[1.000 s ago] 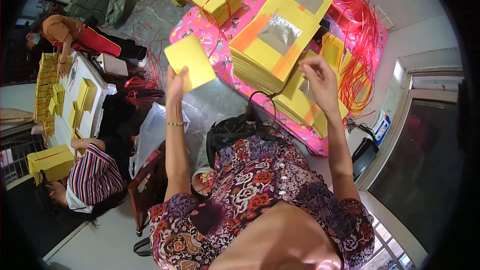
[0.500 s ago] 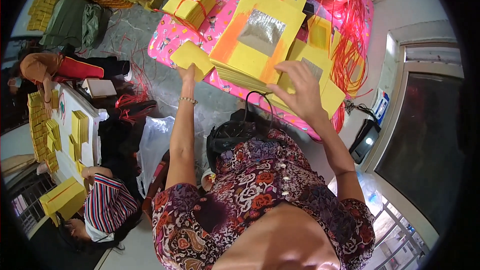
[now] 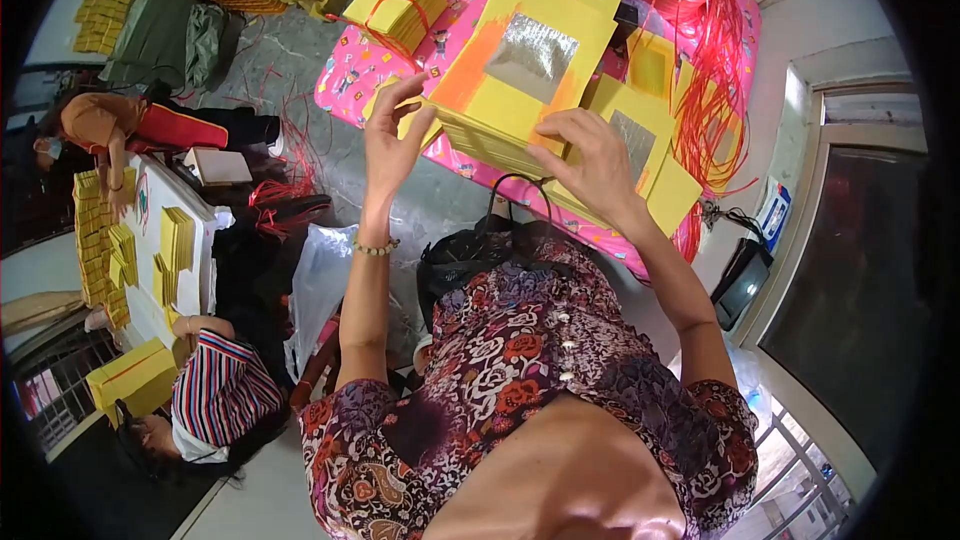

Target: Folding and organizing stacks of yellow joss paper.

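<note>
A tall stack of yellow paper sheets [image 3: 475, 80] with orange bands and a silver foil square [image 3: 532, 58] on top lies before me on the table. At its near left corner my left hand [image 3: 397, 140] is raised with fingers and thumb spread, holding nothing. Behind that hand, a loose yellow piece [image 3: 425, 128] is partly hidden. My right hand [image 3: 592, 165] bends over the stack's near right corner, fingers on top and thumb at the edge, pinching the paper there. More foil-marked yellow sheets [image 3: 655, 125] lie beside it to the right.
A pink patterned cloth [image 3: 345, 80] covers the table. A bundle tied with red ribbon [image 3: 395, 5] stands far left, and loose red ribbon [image 3: 700, 90] hangs at right. Two people work at a white table [image 3: 205, 270] on the left. A black bag [image 3: 465, 255] is near my waist.
My left hand has let go of the yellow piece and moved right, toward the stack, opening. My right hand has come lower onto the stack's corner, its fingers drawing closer together.
</note>
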Available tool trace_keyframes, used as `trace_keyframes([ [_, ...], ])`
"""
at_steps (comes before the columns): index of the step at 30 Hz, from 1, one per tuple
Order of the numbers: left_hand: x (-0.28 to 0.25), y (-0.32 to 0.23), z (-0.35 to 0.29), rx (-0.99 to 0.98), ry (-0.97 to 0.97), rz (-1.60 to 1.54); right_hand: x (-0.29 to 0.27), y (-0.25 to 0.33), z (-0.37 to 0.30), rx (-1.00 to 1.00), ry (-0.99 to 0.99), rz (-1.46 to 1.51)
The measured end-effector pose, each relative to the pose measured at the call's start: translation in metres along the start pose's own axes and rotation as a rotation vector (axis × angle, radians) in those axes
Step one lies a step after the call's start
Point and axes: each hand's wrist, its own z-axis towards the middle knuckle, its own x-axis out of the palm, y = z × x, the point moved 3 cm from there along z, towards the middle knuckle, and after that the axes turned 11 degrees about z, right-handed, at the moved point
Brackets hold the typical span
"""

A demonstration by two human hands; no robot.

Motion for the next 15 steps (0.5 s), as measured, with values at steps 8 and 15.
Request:
trace_keyframes([
  [8,-0.006,-0.006,0.009,0.182,0.141,0.361,0.015,-0.004,0.014,0.115,-0.009,0.107],
  [15,-0.006,-0.012,0.012,0.144,0.149,0.318,0.031,-0.017,0.013,0.283,-0.09,0.304],
])
